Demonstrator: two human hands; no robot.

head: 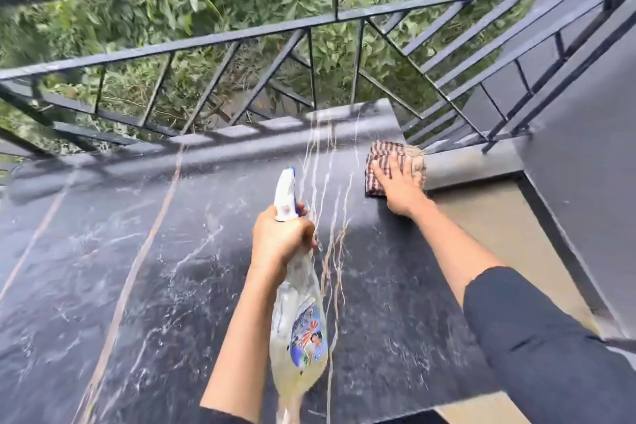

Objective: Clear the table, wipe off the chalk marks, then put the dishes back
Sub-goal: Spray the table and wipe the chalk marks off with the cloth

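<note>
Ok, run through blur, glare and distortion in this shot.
Head view: the wide-angle lens bows the railing; motion blur smears the table at left; daylight leaves a pale sheen on its wet surface; the spray bottle in the left hand and the checked cloth under the right hand are only slightly soft.

spray bottle (299, 320): label print too blurred to read, base smeared by motion. Neck and trigger hidden under the left hand (280, 237). Up-right of the bottle, the right hand (401, 182) covers the near half of the checked cloth (389, 150). White streaks around the bottle: chalk, water or stone veining, cannot tell. table (103, 251) left of the bottle runs off the left edge. railing (206, 41) beyond the bottle blurred, top rail cropped.
</note>
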